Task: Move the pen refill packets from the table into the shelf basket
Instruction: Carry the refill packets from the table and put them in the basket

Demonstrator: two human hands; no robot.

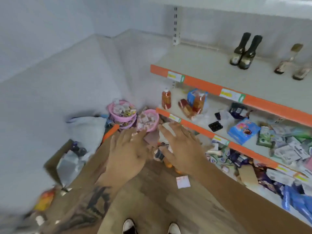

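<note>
Two hands reach toward a pink basket already heaped with small packets. The left hand, fingers straight, touches its rim; the right hand hovers just beside, fingers spread, holding nothing visible. One white packet lies below the right wrist. Motion blur hides the labels and whatever sits under the palms.

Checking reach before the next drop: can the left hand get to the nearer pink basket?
Probably yes. The left hand, fingers straight, already has its fingertips at the nearer pink basket rim, with nothing visible between.
</note>
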